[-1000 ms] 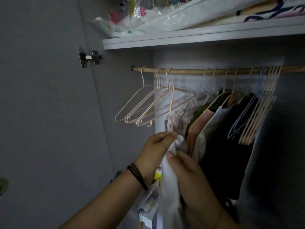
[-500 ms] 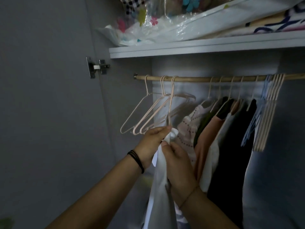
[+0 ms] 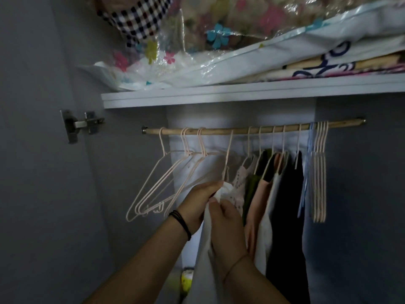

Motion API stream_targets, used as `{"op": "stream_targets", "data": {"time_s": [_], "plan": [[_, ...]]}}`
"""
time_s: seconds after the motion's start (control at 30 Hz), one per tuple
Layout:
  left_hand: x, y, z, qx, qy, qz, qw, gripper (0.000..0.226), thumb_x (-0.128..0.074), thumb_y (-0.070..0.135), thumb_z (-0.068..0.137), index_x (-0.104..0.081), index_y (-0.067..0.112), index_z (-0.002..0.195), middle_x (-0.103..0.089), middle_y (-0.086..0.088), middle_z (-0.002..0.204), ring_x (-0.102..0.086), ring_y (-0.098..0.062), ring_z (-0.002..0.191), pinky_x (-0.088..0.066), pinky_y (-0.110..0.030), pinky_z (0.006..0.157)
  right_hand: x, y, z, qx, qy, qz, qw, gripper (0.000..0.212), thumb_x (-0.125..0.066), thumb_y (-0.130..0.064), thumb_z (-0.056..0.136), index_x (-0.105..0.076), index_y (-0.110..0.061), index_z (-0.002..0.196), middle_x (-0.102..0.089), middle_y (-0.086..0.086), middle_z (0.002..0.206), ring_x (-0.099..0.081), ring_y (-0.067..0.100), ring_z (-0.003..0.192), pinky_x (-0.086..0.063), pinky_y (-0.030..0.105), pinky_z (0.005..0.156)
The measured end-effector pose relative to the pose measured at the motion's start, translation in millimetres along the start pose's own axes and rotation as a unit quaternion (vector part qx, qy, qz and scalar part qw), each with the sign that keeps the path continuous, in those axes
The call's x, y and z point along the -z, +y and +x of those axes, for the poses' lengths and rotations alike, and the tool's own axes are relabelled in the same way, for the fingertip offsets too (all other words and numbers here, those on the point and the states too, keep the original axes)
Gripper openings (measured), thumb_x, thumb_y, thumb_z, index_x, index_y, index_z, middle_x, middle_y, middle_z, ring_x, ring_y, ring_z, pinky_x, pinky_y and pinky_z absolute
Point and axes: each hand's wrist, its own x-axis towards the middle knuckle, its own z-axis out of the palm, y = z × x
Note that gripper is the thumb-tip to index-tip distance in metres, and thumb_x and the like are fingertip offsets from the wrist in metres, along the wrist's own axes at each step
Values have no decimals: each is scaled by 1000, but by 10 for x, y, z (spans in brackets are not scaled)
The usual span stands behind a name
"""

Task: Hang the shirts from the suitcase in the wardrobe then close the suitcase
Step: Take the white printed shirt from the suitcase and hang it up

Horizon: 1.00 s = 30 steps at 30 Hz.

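Note:
A white shirt (image 3: 205,255) hangs from a pale pink hanger (image 3: 227,159) whose hook sits at the wooden wardrobe rail (image 3: 221,131). My left hand (image 3: 198,201) grips the shirt's top at the collar. My right hand (image 3: 226,224) holds the cloth just below, thumb up. Both hands are below the rail, between several empty pink hangers (image 3: 157,183) on the left and the hung clothes (image 3: 276,194) on the right. The suitcase is out of view.
A white shelf (image 3: 241,94) above the rail carries bedding in clear plastic bags (image 3: 219,40). The open wardrobe door with its hinge (image 3: 81,125) stands at the left. More empty hangers (image 3: 318,178) hang at the rail's right end.
Both hands have lifted the white shirt on its hanger upward, and the hook now reaches the rail. My view has tilted up toward the shelf.

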Motion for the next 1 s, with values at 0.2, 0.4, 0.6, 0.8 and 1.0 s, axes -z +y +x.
{"op": "stream_targets", "data": {"time_s": [0.2,0.4,0.6,0.8,1.0], "plan": [[-38,108,599,0,-19,-41,999,26,-46,14,97,-68,0,100,-69,-5,84,-63,-16,82,-52,-22,79,6,-89,573,7,19,-15,1000,22,-43,-20,98,-57,-11,84,-58,2,80,-55,14,79,-40,20,64],[-130,4,1067,-3,7,-19,1000,22,-48,9,96,-68,2,92,-69,-6,81,-63,-16,77,-54,-17,66,101,47,1035,-21,16,-60,998,33,-39,-25,99,-62,-2,102,-65,19,100,-61,31,95,-50,39,89],[-187,-306,1273,22,47,28,998,16,-53,5,92,-69,4,96,-67,-4,85,-62,-15,79,-52,-16,69,242,336,1205,-62,3,-69,996,34,-37,-22,101,-63,-1,105,-65,20,99,-61,30,92,-48,33,81],[-491,-568,1333,45,16,-44,998,18,-50,9,95,-68,5,96,-69,1,71,-61,-15,74,-50,-21,70,464,484,1204,-43,80,-68,994,29,-37,-15,100,-61,0,106,-61,15,96,-58,25,90,-45,24,69],[-904,-748,1462,56,-11,-53,997,30,-48,11,96,-60,-4,120,-66,2,66,-61,-6,57,-48,-17,58,855,544,1276,-59,109,-66,990,35,-38,-20,101,-59,1,119,-64,21,109,-61,31,100,-50,37,89]]}}
